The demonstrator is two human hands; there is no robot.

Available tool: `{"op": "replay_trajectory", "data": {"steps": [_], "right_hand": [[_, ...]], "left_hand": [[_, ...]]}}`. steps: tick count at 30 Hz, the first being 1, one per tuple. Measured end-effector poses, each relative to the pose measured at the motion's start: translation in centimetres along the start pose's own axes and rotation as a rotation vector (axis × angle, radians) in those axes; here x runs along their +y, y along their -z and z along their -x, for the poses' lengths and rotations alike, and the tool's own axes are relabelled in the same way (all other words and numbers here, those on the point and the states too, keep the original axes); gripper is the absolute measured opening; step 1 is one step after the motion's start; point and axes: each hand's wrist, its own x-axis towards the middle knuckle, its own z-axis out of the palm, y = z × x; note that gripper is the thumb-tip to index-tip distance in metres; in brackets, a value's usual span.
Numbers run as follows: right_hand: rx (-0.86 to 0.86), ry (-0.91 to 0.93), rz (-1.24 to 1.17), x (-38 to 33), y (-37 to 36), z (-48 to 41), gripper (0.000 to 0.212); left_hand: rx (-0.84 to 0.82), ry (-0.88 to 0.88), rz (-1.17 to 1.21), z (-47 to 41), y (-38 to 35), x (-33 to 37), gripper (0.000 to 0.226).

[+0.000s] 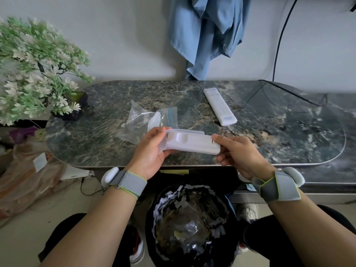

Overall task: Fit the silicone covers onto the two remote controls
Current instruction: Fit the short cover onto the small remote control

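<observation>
Both hands work just above the near edge of the table (289, 132). The left hand (152, 149) has its fingers curled round the silicone cover (163, 144) at one end of the remote (192, 144), thumb on top, probably stretching the lip over that end. The right hand (238, 153) pinches the opposite end, thumb above and fingers under, bracing the remote against the pull. The remote is held back-side up, likely so the cover wraps from behind. The second remote (219, 106) lies apart, farther back on the table; I can't tell if it is covered. Emptied plastic bags (138, 120) sit behind the left hand. No brand or writing is legible anywhere.
</observation>
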Motion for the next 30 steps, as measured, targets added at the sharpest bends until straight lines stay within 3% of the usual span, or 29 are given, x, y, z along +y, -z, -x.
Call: {"op": "replay_trajectory", "data": {"steps": [9, 12, 16, 22, 30], "right_hand": [[0.053, 0.033, -0.057, 0.2, 0.1, -0.1, 0.026], [0.05, 0.059, -0.056, 0.4, 0.0, -0.1, 0.027], [0.051, 0.108, -0.023, 0.2, 0.2, 0.0, 0.027], [0.082, 0.137, -0.058, -0.2, 0.5, 0.0, 0.024], [0.013, 0.223, -0.017, 0.8, 0.0, -0.1, 0.022]], "left_hand": [[0.01, -0.042, 0.009, 0.2, -0.1, 0.0, 0.017], [0.024, -0.017, 0.008, 0.2, -0.2, -0.1, 0.031], [-0.012, -0.01, 0.037, 0.2, -0.1, 0.3, 0.019], [-0.066, -0.007, 0.119, 0.4, 0.0, 0.8, 0.024], [-0.063, 0.032, 0.014, 0.7, -0.2, 0.7, 0.033]]}}
